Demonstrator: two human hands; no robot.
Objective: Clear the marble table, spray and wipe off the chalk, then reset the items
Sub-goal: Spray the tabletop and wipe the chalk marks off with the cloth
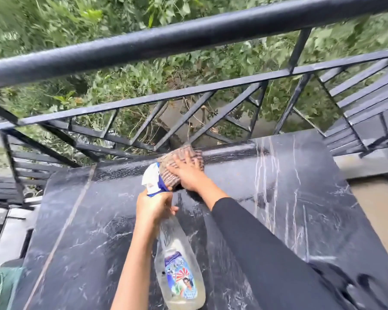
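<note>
Right hand (189, 173): flat out, fingers straight and spread, pressing down on the cloth at the far edge of the counter
Cloth (184, 152): brown and striped, bunched under the right palm, poking out beyond the fingertips and off to their left
Left hand (154, 208): wrapped tight round the neck of the spray bottle, just nearer than the right hand and a touch to its left
Spray bottle (180, 265): clear, picture label on the side, white-and-blue trigger head right up beside the cloth, body slanting back from the left hand toward the camera, over the counter
Counter (300, 209): black marble with white veins, wet sheen around both hands, pale streaks running down the slab to the right of the right hand
Sleeve (267, 242): black, down to the right wrist; left forearm bare
Railing (166, 39): black metal bars, just beyond the right fingertips
Greenery (54, 41): leafy, past the railing, blurred
Green mesh (0, 285): well left of the left forearm, low in the corner, too blurred to tell what
</note>
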